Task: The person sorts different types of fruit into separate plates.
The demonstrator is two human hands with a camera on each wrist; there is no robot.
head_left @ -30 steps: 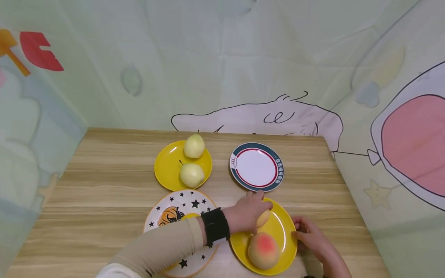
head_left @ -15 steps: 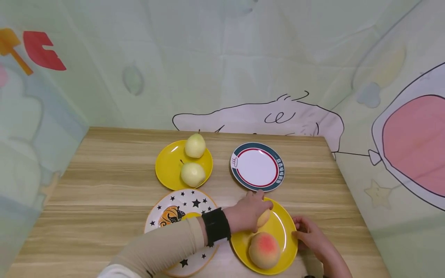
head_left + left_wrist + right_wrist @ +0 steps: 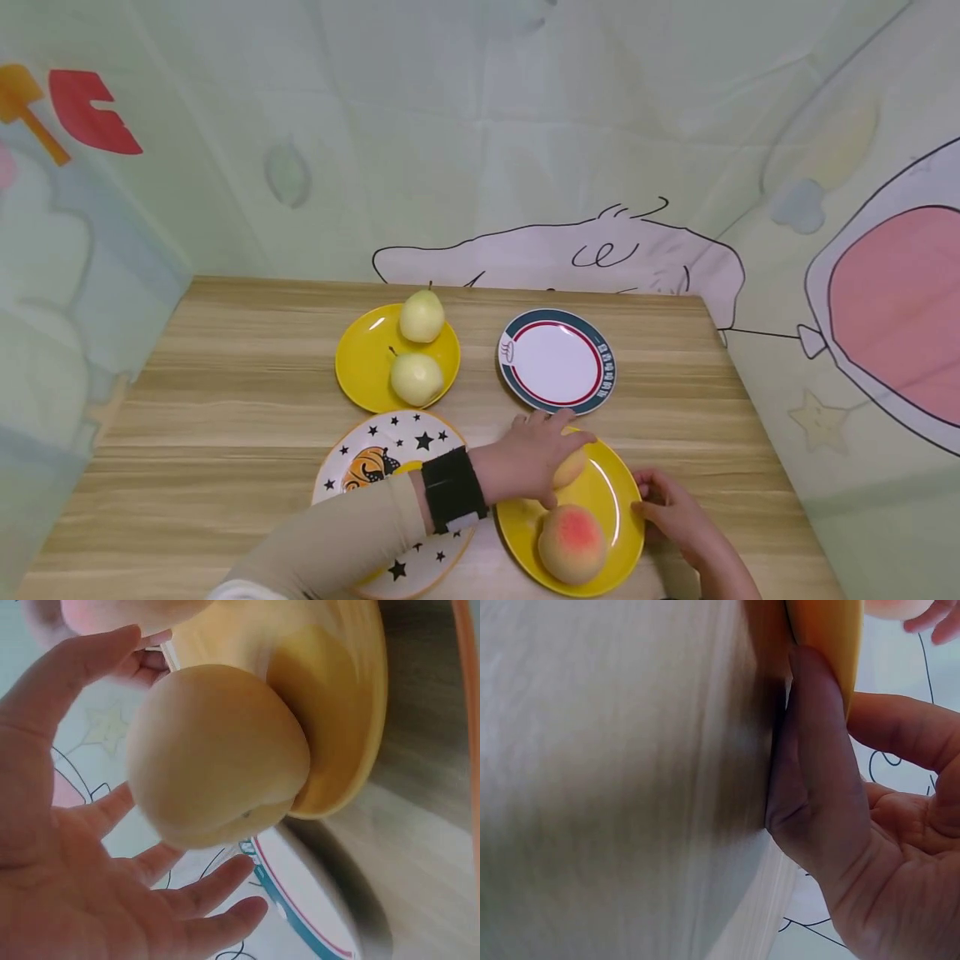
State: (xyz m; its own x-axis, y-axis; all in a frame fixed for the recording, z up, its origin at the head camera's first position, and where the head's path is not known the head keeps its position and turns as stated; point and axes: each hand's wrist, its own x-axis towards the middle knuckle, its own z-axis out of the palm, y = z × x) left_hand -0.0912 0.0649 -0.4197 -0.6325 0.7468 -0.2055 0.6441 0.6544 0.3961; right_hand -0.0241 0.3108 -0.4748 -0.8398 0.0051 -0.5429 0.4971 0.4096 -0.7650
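Observation:
Two peaches lie on the near yellow plate (image 3: pixel 613 500). The front peach (image 3: pixel 572 544) has a red blush; the back peach (image 3: pixel 217 754) is paler and partly covered by my left hand (image 3: pixel 525 458) in the head view. That hand spreads round the back peach with its fingers loose, and the left wrist view has gaps between palm and fruit. At the plate's right edge, my right hand (image 3: pixel 675 512) pinches the rim between thumb and fingers, plainly seen in the right wrist view, where the plate (image 3: pixel 832 645) is edge-on.
Behind on the left, a yellow plate (image 3: pixel 360 367) bears two pears (image 3: pixel 417 379). A white plate with a blue rim (image 3: pixel 557 362) stands at the back. Under my left forearm lies a star-patterned plate (image 3: pixel 397 425), partly hidden. A printed cloth (image 3: pixel 420 150) backs the wooden table (image 3: pixel 187 433).
My left hand has loosened from the back peach, its fingers spreading and the wrist shifting slightly left. The right hand keeps its hold on the plate's rim.

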